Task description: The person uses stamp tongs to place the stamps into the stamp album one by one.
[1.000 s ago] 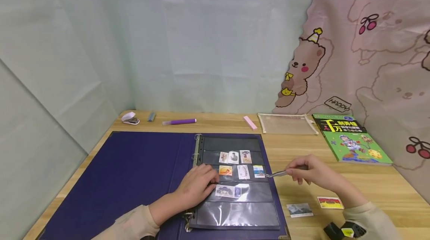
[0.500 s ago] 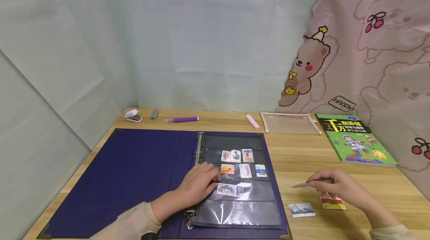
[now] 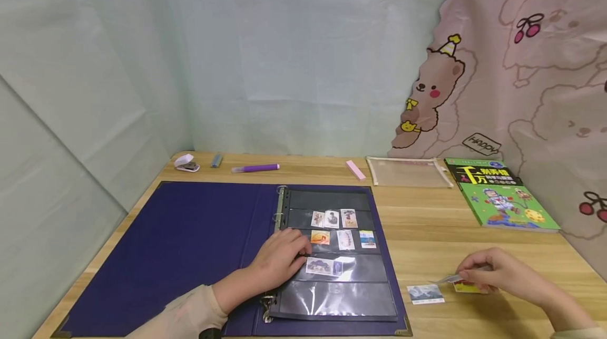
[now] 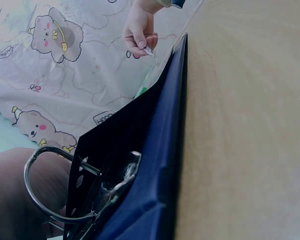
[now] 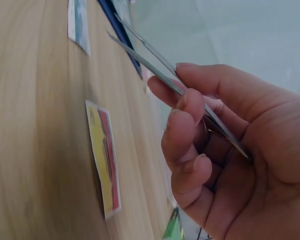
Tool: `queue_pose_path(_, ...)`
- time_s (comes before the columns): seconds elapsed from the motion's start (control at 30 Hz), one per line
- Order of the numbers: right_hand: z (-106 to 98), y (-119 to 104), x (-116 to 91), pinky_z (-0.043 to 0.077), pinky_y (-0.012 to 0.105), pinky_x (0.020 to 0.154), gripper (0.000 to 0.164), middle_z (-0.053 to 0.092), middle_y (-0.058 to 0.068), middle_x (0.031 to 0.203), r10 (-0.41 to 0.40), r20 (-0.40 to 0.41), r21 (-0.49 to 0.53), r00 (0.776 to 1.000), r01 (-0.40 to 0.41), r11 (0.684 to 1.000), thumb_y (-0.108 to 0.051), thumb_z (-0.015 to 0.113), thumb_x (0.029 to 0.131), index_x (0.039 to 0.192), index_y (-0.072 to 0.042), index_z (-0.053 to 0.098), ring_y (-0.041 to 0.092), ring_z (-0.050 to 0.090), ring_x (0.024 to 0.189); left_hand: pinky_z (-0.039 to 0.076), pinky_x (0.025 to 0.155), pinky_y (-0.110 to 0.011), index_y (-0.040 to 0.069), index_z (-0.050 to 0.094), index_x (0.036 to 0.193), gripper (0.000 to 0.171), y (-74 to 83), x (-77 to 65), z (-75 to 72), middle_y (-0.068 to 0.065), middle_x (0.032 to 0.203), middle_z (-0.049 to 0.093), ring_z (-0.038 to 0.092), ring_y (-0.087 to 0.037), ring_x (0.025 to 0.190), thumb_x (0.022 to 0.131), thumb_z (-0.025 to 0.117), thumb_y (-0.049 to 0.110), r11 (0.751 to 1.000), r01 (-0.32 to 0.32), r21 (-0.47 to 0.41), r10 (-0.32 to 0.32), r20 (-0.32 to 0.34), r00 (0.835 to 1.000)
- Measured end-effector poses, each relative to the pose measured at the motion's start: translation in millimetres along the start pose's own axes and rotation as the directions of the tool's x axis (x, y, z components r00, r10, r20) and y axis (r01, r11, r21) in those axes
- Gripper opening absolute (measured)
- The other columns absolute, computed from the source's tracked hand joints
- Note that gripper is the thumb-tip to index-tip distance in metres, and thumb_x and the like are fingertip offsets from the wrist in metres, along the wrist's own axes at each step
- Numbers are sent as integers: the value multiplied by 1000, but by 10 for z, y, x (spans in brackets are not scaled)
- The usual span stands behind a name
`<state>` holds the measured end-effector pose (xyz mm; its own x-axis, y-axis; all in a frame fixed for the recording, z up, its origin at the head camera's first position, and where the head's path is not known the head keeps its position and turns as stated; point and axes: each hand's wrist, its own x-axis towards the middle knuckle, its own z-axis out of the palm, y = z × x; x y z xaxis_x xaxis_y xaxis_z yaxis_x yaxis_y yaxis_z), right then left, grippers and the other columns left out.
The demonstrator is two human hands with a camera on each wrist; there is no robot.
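My left hand [image 3: 281,257] rests on the black pocket page [image 3: 341,299] of a navy ring-binder stamp album [image 3: 199,244], beside its metal rings [image 4: 37,185]. Several stamps sit in the pockets, among them a wide one [image 3: 320,265] by my left fingertips and a blue-topped one [image 3: 367,239] at the right edge. Off the album's right side, my right hand [image 3: 495,273] pinches metal tweezers [image 5: 162,75], tips apart with nothing between them. Under that hand lies a red and yellow stamp [image 5: 104,160], partly hidden in the head view. A grey mountain stamp [image 3: 426,294] lies just left of it.
Along the table's back are a stapler [image 3: 186,163], a small grey-blue item [image 3: 216,161], a purple marker [image 3: 256,168], a pink block [image 3: 355,170] and a mesh pouch [image 3: 410,173]. A green book [image 3: 507,202] lies at the back right.
My right hand has moved the tweezers from the blue-topped stamp at the page edge rightward and toward me, over the loose stamps. My left hand stays on the page.
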<state>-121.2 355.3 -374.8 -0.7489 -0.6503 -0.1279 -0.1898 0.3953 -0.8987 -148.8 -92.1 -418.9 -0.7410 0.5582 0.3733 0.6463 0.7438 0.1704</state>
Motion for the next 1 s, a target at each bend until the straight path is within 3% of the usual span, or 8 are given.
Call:
queue_pose_path(0.2, -52, 43, -76, 36, 28, 38, 19, 47, 16, 60, 31, -7, -48, 1000, -31, 998, -1, 43, 92, 95, 2, 61, 5, 42, 48, 39, 72, -24, 24, 57, 84, 13, 3, -9, -16, 14, 79, 51, 45, -4, 78, 77, 67, 21, 1000, 6, -1, -6, 1, 1000)
queue_pose_path(0.4, -78, 11, -115, 35, 25, 38, 18, 43, 21, 60, 73, 1, -73, 997, -73, 995, -4, 45, 91, 92, 1, 62, 0, 42, 49, 39, 72, -24, 24, 58, 84, 13, -3, -10, -7, 14, 80, 51, 45, -4, 78, 77, 67, 21, 1000, 7, -5, -7, 1, 1000)
queue_pose_path(0.63, -123, 68, -142, 33, 26, 37, 19, 42, 19, 58, 46, 29, -62, 999, -44, 997, 1, 43, 91, 92, 2, 61, 12, 41, 46, 39, 71, -23, 25, 57, 85, 13, -6, -3, -2, 14, 80, 51, 45, -4, 77, 78, 67, 20, 1000, -2, -6, 2, 1, 1000)
queue_pose_path(0.8, -127, 88, -139, 33, 28, 37, 19, 40, 19, 58, 46, 41, -37, 998, -44, 998, 2, 42, 91, 93, 4, 61, 10, 40, 46, 39, 71, -23, 24, 57, 84, 13, -3, 4, -8, 13, 80, 51, 45, -4, 77, 77, 68, 20, 1000, -5, -4, 5, -4, 1000)
queue_pose_path(1.0, -82, 62, -107, 33, 24, 36, 20, 38, 19, 59, 35, 61, -18, 998, -34, 999, 1, 42, 91, 94, 3, 61, 17, 37, 45, 39, 71, -23, 24, 57, 85, 13, -5, 0, -2, 13, 80, 51, 45, -4, 77, 77, 67, 20, 1000, -4, -8, 4, -2, 1000)
